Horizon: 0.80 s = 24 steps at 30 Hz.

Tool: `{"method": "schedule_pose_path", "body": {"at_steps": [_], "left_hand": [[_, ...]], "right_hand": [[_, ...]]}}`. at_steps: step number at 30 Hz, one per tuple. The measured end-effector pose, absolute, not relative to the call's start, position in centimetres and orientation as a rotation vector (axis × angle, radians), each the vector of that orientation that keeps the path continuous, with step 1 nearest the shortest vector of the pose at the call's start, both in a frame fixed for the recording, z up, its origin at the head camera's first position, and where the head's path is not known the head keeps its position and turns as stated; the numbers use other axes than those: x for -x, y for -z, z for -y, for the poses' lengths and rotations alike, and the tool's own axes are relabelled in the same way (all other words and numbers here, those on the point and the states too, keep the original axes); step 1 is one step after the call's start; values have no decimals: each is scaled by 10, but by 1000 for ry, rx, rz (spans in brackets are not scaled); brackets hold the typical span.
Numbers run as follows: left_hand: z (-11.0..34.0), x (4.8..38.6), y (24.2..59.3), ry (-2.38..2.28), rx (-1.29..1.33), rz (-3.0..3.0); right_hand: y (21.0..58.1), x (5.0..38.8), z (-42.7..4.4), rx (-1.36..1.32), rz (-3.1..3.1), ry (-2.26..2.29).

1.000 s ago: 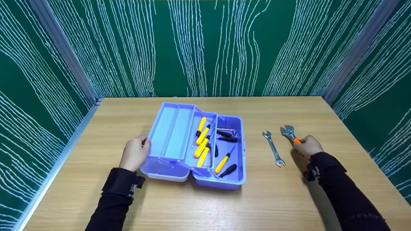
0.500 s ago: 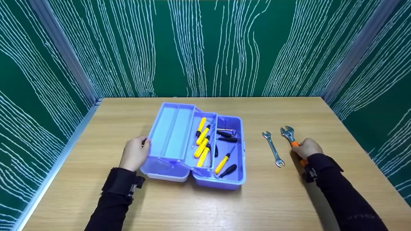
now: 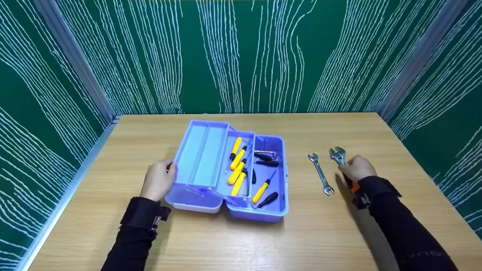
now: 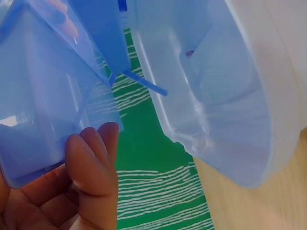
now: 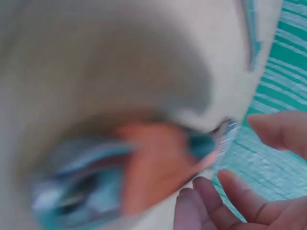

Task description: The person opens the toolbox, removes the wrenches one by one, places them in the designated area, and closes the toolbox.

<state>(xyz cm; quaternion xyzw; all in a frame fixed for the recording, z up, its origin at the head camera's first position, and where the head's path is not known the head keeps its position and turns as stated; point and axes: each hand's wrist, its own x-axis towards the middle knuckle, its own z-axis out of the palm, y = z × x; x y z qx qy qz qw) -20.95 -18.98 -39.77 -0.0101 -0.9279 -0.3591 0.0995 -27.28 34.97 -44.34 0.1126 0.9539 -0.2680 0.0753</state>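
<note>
A purple-blue toolbox (image 3: 281,210) stands unfolded on the table. My left hand (image 3: 157,180) pinches the left edge of its raised tray (image 3: 199,154); the left wrist view shows curled fingers (image 4: 93,163) against that tray's wall. To the right, my right hand (image 3: 358,168) is over an adjustable wrench (image 3: 338,155) with an orange handle. Its fingers touch the handle, while the thumb stands apart in the right wrist view, where the handle (image 5: 153,167) is blurred. A double open-end wrench (image 3: 321,175) lies left of that hand. My palm hides part of the handle.
Yellow screwdrivers (image 3: 238,160) lie in the inner tray. One more yellow screwdriver (image 3: 261,192) and a black-handled tool (image 3: 268,200) lie in the toolbox's right compartment. Green white-lined walls (image 3: 244,56) enclose the wooden table (image 3: 256,248) at the back and sides.
My right hand has shifted along the adjustable wrench toward its head, covering more of the orange near the head. The left hand and toolbox stay in place.
</note>
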Motion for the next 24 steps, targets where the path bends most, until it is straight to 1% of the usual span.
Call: {"method": "schedule_pose_path", "body": {"at_steps": [5,11,16,24], "left_hand": [[190,210,399,1077,11,2757],[192,210,400,1089,7,2763],[192,210,400,1108,14,2756],[191,210,401,1145,6,2738]], "right_hand": [[434,272,-319,-218,-3007,957],[431,267,-276,-26,-2958,1248],[435,264,-243,75,-2880,1367],[450,254,-203,149,-2799,1453]]}}
